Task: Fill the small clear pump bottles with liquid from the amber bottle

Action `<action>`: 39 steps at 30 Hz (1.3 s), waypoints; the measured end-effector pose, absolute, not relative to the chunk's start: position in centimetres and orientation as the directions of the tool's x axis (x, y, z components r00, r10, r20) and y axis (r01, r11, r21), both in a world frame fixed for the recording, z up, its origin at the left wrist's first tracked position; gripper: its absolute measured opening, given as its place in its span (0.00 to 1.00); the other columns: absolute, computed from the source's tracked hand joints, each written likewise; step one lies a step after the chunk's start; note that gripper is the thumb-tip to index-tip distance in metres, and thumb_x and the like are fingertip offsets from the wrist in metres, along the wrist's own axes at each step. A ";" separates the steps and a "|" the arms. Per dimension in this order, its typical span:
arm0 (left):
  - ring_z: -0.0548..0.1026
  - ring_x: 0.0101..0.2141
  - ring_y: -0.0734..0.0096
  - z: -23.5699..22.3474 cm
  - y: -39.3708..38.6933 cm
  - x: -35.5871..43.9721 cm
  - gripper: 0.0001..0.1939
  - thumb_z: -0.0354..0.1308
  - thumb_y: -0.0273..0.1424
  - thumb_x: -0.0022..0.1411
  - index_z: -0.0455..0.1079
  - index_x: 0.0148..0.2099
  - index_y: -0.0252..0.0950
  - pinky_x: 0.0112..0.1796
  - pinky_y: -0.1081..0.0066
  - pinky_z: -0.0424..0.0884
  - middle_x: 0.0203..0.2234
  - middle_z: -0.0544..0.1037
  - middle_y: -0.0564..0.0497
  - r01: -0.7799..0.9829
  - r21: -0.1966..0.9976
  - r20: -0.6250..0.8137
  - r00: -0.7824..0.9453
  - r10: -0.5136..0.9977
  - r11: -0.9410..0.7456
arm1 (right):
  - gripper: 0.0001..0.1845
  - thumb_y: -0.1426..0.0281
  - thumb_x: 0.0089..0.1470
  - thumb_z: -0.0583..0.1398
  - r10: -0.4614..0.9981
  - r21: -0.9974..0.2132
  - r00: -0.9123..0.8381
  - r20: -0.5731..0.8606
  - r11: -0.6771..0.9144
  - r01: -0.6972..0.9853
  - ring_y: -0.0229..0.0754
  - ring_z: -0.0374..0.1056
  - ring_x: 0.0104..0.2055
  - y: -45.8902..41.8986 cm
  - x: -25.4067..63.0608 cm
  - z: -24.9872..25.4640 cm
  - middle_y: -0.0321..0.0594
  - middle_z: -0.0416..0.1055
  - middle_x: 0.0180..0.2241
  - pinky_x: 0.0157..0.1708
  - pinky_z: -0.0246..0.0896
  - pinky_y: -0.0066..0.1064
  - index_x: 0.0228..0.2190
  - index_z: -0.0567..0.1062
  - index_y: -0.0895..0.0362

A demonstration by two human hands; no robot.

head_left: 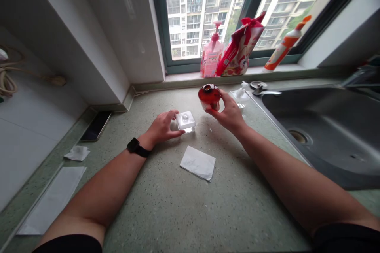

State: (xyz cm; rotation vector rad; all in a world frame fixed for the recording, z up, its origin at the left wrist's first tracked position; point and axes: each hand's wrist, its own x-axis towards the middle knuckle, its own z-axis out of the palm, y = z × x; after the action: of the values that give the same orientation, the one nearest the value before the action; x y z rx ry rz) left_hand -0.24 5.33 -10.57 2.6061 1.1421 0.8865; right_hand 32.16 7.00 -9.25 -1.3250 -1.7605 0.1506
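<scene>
A speckled green bench (178, 213) is running under a window (194, 12), with tall apartment blocks standing outside. A grey sink (332, 130) is sitting on the right, and a white pump top (242, 89) is resting near its edge. Along the sill, a pink pump bottle (211, 59), a red bag (243, 47) and an orange-and-white squeeze bottle (283, 50) are standing in a row. On the left, a dark phone (96, 126), a crumpled tissue (77, 153) and a long white sheet (55, 197) are lying by the wall. A folded paper (198, 163) is lying in the middle.

The left hand (163, 126), with a black watch (137, 147) at its wrist, is partly curling, thumb and fingers holding opposite sides of a clear square container (186, 120) on the bench. The right hand (230, 114) is wrapping round a reddish-brown bottle (209, 98) with an uncapped neck, just beyond the container and to its right; whether its base is touching the bench is impossible to tell.

The pink pump bottle, the bag and the squeeze bottle are carrying printed labels, but the writing is too small to read.
</scene>
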 end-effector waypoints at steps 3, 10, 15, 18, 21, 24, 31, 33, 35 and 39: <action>0.82 0.45 0.52 -10.6 5.3 -0.3 0.36 0.76 0.45 0.61 0.65 0.63 0.40 0.50 0.54 0.76 0.47 0.82 0.43 0.617 0.367 0.458 0.532 0.712 -0.697 | 0.46 0.49 0.51 0.72 0.853 -0.623 0.026 0.521 0.359 0.695 0.65 0.74 0.61 7.0 32.1 -9.5 0.50 0.78 0.59 0.62 0.69 0.62 0.66 0.69 0.49; 0.82 0.47 0.52 -10.6 5.4 -0.3 0.37 0.76 0.43 0.61 0.64 0.65 0.40 0.53 0.52 0.76 0.48 0.82 0.42 0.617 0.363 0.450 0.540 0.711 -0.698 | 0.43 0.48 0.48 0.71 0.886 -0.693 0.060 0.460 0.316 0.648 0.66 0.74 0.62 7.0 32.1 -9.4 0.54 0.77 0.60 0.61 0.70 0.60 0.61 0.71 0.51; 0.82 0.49 0.50 -10.5 5.4 -0.4 0.37 0.74 0.44 0.62 0.64 0.66 0.41 0.54 0.51 0.75 0.49 0.82 0.42 0.623 0.375 0.430 0.539 0.724 -0.686 | 0.42 0.47 0.45 0.73 0.907 -0.789 0.110 0.406 0.287 0.543 0.61 0.75 0.60 7.6 32.9 -8.9 0.49 0.79 0.58 0.62 0.70 0.56 0.57 0.72 0.50; 0.82 0.49 0.50 -10.4 5.4 -0.4 0.37 0.74 0.46 0.62 0.65 0.66 0.41 0.55 0.50 0.75 0.50 0.82 0.42 0.628 0.386 0.413 0.537 0.735 -0.676 | 0.44 0.45 0.46 0.73 0.916 -0.834 0.135 0.378 0.273 0.480 0.57 0.76 0.58 8.1 33.6 -8.5 0.47 0.79 0.58 0.61 0.71 0.54 0.58 0.70 0.49; 0.82 0.51 0.49 -10.3 5.4 -0.5 0.39 0.75 0.49 0.60 0.65 0.66 0.42 0.56 0.50 0.76 0.52 0.82 0.41 0.614 0.409 0.412 0.535 0.737 -0.675 | 0.46 0.43 0.46 0.73 0.925 -0.851 0.132 0.357 0.264 0.454 0.57 0.76 0.58 8.2 33.8 -8.3 0.47 0.79 0.59 0.60 0.72 0.53 0.60 0.69 0.49; 0.82 0.53 0.49 -10.0 5.3 -0.5 0.40 0.74 0.51 0.61 0.64 0.67 0.41 0.58 0.49 0.76 0.56 0.80 0.39 0.592 0.430 0.427 0.532 0.731 -0.682 | 0.46 0.44 0.45 0.74 0.931 -0.847 0.115 0.347 0.258 0.464 0.57 0.76 0.59 8.0 33.5 -8.4 0.47 0.79 0.58 0.60 0.71 0.52 0.59 0.70 0.50; 0.81 0.55 0.48 -9.7 5.2 -0.3 0.34 0.64 0.51 0.70 0.64 0.69 0.39 0.60 0.48 0.74 0.58 0.79 0.39 0.606 0.401 0.451 0.522 0.723 -0.687 | 0.44 0.48 0.45 0.73 0.927 -0.766 0.087 0.364 0.245 0.595 0.61 0.75 0.60 7.5 33.2 -8.8 0.52 0.78 0.60 0.61 0.70 0.55 0.58 0.70 0.52; 0.81 0.56 0.47 -9.8 5.2 -0.3 0.33 0.63 0.50 0.71 0.64 0.69 0.38 0.60 0.47 0.74 0.58 0.79 0.37 0.614 0.379 0.447 0.533 0.718 -0.692 | 0.43 0.50 0.45 0.73 0.929 -0.735 0.106 0.354 0.206 0.646 0.62 0.75 0.61 7.7 33.6 -9.1 0.53 0.78 0.59 0.60 0.70 0.55 0.59 0.70 0.52; 0.80 0.57 0.46 -9.8 5.1 -0.3 0.34 0.64 0.51 0.70 0.64 0.69 0.38 0.60 0.46 0.74 0.58 0.79 0.37 0.620 0.368 0.438 0.542 0.717 -0.693 | 0.42 0.51 0.46 0.73 0.933 -0.714 0.130 0.337 0.163 0.681 0.62 0.75 0.60 7.9 33.9 -9.5 0.52 0.79 0.59 0.60 0.70 0.56 0.59 0.69 0.52; 0.80 0.57 0.45 -9.8 5.1 -0.4 0.35 0.65 0.51 0.70 0.63 0.70 0.39 0.61 0.46 0.73 0.57 0.80 0.38 0.621 0.365 0.427 0.551 0.717 -0.694 | 0.41 0.53 0.48 0.72 0.934 -0.680 0.165 0.317 0.103 0.726 0.63 0.76 0.60 8.1 34.0 -10.1 0.53 0.79 0.59 0.58 0.71 0.57 0.59 0.69 0.51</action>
State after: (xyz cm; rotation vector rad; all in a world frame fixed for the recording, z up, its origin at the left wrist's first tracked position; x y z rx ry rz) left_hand -0.38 5.13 -9.84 2.6122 1.1379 0.8370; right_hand 34.03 8.07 -10.12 -1.6683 -1.6073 0.3398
